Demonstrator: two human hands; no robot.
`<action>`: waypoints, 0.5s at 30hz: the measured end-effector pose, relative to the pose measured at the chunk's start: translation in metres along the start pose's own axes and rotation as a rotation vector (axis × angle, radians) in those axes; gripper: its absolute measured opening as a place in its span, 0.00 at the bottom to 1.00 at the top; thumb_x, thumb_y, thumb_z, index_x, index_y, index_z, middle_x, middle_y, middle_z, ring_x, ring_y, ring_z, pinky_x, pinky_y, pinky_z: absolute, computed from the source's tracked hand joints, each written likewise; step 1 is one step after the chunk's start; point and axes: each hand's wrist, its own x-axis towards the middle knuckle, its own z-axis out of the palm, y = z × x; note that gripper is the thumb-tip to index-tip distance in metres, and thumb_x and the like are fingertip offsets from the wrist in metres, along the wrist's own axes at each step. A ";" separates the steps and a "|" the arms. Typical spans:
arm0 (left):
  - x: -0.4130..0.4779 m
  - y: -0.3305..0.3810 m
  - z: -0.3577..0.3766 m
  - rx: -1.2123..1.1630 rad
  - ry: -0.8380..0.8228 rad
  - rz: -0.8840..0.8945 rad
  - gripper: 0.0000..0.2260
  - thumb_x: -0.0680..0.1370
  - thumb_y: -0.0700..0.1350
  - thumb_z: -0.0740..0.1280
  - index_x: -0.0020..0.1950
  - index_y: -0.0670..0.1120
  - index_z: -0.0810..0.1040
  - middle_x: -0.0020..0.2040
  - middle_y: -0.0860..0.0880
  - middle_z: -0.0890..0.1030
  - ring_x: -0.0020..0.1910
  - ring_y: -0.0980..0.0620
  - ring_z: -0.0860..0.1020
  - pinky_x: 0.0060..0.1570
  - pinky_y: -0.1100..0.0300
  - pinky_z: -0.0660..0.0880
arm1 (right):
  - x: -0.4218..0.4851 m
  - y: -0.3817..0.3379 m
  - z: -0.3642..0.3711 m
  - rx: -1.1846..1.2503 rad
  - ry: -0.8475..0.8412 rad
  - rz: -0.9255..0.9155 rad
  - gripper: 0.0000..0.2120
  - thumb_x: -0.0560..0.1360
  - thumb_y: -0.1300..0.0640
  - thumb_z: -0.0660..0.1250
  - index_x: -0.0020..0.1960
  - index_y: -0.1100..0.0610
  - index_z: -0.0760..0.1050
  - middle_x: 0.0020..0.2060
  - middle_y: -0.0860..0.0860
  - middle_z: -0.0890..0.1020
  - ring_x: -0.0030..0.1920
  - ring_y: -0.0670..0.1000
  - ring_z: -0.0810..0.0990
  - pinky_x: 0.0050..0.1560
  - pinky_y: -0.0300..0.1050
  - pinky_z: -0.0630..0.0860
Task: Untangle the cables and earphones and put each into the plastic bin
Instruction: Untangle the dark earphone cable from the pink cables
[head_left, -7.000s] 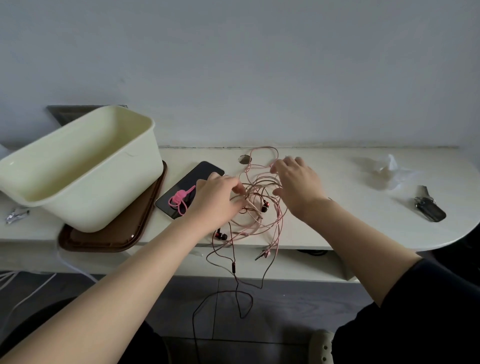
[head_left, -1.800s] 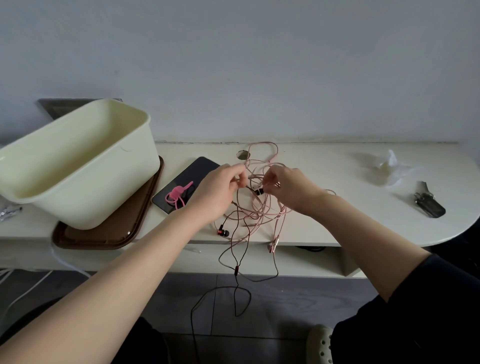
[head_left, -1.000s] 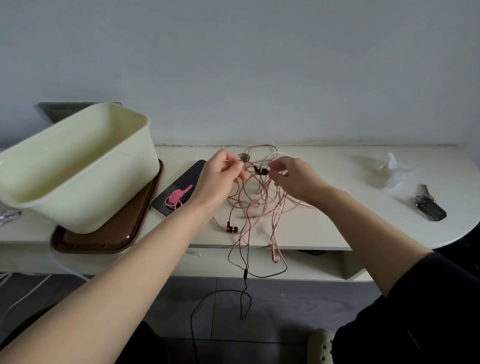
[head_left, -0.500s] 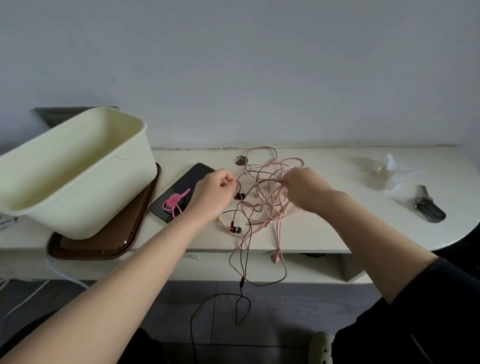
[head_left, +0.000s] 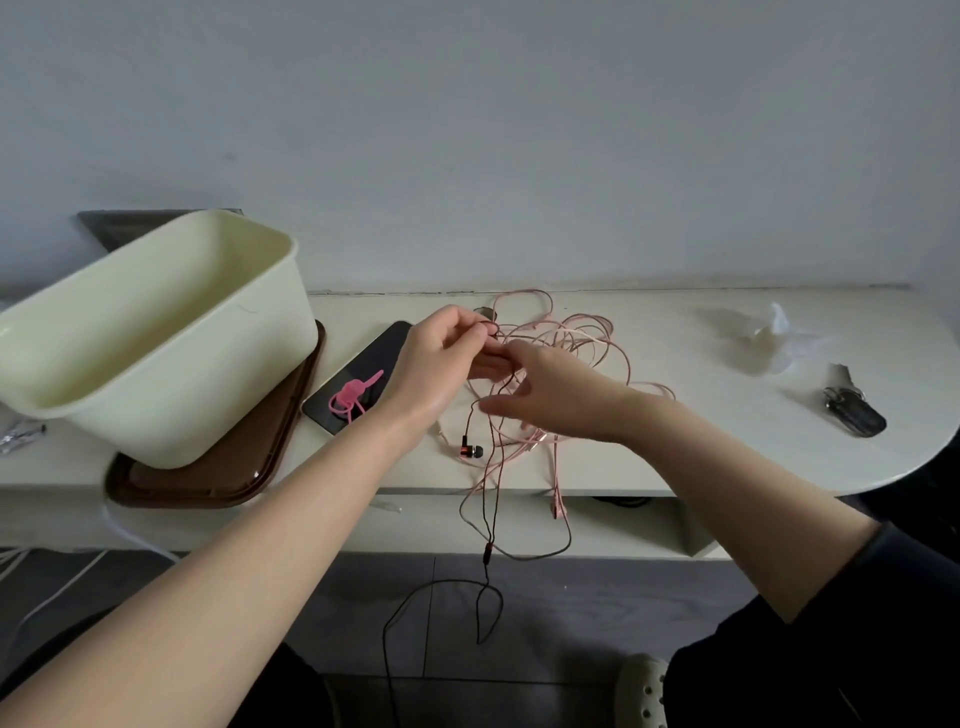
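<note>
- hiding part of the tangle, the right hand (head_left: 550, 395) lies over the loops near the middle of the white table (head_left: 701, 457), thumb stretched to the left; whether its fingers grip a strand i cannot tell.
- the left hand (head_left: 441, 358) pinches the thin cord of the dark earphones (head_left: 471, 452) between thumb and fingertips, touching the right hand's fingers.
- one red-and-black earbud lies near the front edge; the cord drops over that edge, loops low and is cut off at the bottom of the view.
- the pink cables (head_left: 582, 332) are thin glossy loops, knotted together from the back edge to the front edge, with one plug (head_left: 558, 506) dangling over the front.
- the plastic bin (head_left: 156, 338), cream, smooth and round-cornered, stands on a brown tray (head_left: 218, 478) at the left end; what shows of its inside is bare wall.
- a black phone (head_left: 374, 353) beside the tray carries a pink rubbery cable tie (head_left: 350, 397).
- crumpled clear plastic (head_left: 769, 338) and a dark key bundle (head_left: 852, 410) lie toward the rounded right end, the bundle too small to make out.
</note>
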 end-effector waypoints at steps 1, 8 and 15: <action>-0.001 0.001 0.000 0.013 -0.008 0.018 0.08 0.80 0.35 0.60 0.45 0.42 0.76 0.39 0.45 0.81 0.36 0.51 0.82 0.42 0.60 0.80 | 0.000 -0.002 0.003 0.079 -0.016 -0.009 0.17 0.76 0.52 0.66 0.61 0.59 0.70 0.51 0.52 0.80 0.43 0.50 0.79 0.46 0.44 0.77; -0.009 0.001 -0.009 0.321 -0.059 0.049 0.08 0.80 0.43 0.61 0.51 0.47 0.81 0.43 0.56 0.79 0.40 0.66 0.74 0.41 0.74 0.68 | -0.004 -0.005 -0.005 0.304 0.146 0.029 0.13 0.80 0.63 0.55 0.41 0.59 0.74 0.30 0.51 0.78 0.28 0.50 0.77 0.33 0.41 0.77; -0.021 -0.041 -0.010 0.939 -0.183 -0.118 0.07 0.75 0.51 0.68 0.48 0.49 0.76 0.43 0.51 0.74 0.38 0.56 0.74 0.34 0.64 0.64 | -0.008 0.009 -0.003 0.030 0.098 0.101 0.10 0.80 0.59 0.55 0.45 0.58 0.74 0.30 0.49 0.80 0.28 0.48 0.78 0.41 0.47 0.78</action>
